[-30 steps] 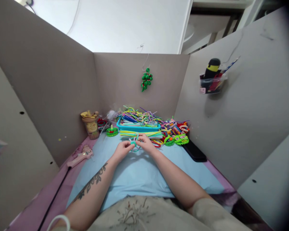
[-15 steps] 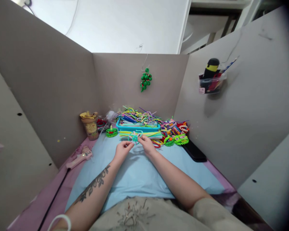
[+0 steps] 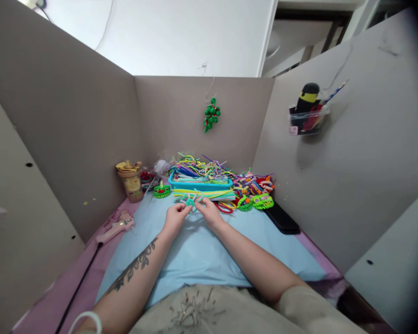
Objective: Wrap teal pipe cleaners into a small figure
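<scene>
Pinching a small turquoise pipe-cleaner shape [image 3: 190,202] in left grip [image 3: 175,217] and right grip [image 3: 209,213], above a glossy light-blue sheet [image 3: 202,255].

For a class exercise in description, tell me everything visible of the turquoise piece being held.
The turquoise piece is small, with a compact middle and thin strands, some paler, sticking out. It looks like pipe cleaner. The left hand and right hand pinch it in front of the striped bundle. Finer detail is unclear.

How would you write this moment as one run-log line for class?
left hand: fingers on teal piece | right hand: fingers on same piece | beyond: stem bundle, blue tray | left side: pink glue gun
</scene>
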The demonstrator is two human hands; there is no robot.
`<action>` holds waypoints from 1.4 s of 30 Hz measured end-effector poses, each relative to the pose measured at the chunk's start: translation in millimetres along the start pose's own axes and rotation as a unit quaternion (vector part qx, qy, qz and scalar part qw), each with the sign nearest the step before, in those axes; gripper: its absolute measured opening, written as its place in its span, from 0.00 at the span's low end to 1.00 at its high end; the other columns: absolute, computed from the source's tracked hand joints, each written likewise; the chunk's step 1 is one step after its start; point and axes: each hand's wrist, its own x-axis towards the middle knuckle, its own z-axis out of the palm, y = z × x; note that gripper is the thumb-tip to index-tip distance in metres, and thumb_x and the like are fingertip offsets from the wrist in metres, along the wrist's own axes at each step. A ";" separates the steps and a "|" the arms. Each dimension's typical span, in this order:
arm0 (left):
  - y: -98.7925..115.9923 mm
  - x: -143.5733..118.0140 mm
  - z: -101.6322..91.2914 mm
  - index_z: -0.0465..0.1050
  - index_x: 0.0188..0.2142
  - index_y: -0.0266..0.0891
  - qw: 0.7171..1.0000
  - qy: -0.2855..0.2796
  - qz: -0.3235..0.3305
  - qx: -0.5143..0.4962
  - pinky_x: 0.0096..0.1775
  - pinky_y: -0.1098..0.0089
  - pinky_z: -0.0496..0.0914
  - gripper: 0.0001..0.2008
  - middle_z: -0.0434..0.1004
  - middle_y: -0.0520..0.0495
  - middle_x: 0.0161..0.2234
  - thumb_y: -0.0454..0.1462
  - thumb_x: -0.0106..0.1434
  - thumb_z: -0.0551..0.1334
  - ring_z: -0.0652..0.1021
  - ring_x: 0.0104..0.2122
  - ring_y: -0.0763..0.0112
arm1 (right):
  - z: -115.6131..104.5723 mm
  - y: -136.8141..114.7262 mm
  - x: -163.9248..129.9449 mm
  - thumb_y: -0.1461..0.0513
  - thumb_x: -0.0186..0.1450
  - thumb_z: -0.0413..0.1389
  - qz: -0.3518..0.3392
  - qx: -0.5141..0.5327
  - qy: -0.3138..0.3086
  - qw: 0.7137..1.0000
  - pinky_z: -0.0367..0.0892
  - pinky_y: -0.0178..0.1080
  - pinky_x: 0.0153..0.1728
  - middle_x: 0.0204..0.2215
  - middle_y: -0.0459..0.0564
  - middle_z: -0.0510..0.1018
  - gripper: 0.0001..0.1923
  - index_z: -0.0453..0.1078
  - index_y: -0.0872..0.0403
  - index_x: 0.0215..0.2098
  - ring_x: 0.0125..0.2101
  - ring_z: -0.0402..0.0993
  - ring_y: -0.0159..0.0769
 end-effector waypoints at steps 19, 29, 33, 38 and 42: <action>-1.6 0.4 -1.5 0.56 0.15 0.37 0.998 -0.037 0.037 0.035 0.25 0.73 0.52 0.20 0.51 0.56 0.16 0.47 0.47 0.64 0.56 0.21 0.77 | -2.6 -4.2 -0.6 0.56 0.57 0.55 -0.030 -0.071 -0.004 0.997 0.54 0.41 0.52 0.48 0.51 0.68 0.10 0.71 0.53 0.24 0.51 0.62 0.41; 0.3 -0.2 -0.9 0.57 0.15 0.37 0.999 -0.023 0.025 0.019 0.24 0.73 0.52 0.21 0.51 0.57 0.16 0.48 0.46 0.64 0.56 0.20 0.78 | -1.7 -9.6 -0.4 0.55 0.57 0.55 -0.046 -0.097 0.017 0.994 0.54 0.41 0.52 0.43 0.50 0.68 0.09 0.70 0.52 0.25 0.48 0.62 0.40; 0.6 -0.9 -1.2 0.57 0.16 0.37 0.999 -0.033 0.025 0.016 0.25 0.73 0.52 0.20 0.51 0.57 0.16 0.47 0.47 0.64 0.56 0.21 0.78 | -2.3 -11.3 -1.0 0.57 0.58 0.54 -0.045 -0.101 0.007 0.994 0.53 0.42 0.53 0.45 0.51 0.67 0.09 0.70 0.52 0.24 0.50 0.61 0.41; -0.6 -0.6 -1.5 0.57 0.15 0.37 0.999 -0.035 0.027 0.010 0.25 0.73 0.51 0.20 0.51 0.57 0.16 0.48 0.47 0.64 0.56 0.21 0.78 | -1.3 -15.2 -2.7 0.58 0.58 0.53 -0.045 -0.106 -0.006 0.993 0.51 0.43 0.54 0.47 0.51 0.67 0.09 0.70 0.52 0.24 0.51 0.60 0.41; -0.3 -0.6 -1.9 0.57 0.15 0.37 0.999 -0.032 0.026 0.008 0.25 0.72 0.51 0.20 0.50 0.57 0.16 0.47 0.47 0.64 0.56 0.20 0.78 | -0.1 -16.7 -4.0 0.58 0.59 0.52 -0.053 -0.106 -0.011 0.993 0.52 0.43 0.54 0.47 0.50 0.67 0.10 0.70 0.52 0.23 0.51 0.60 0.41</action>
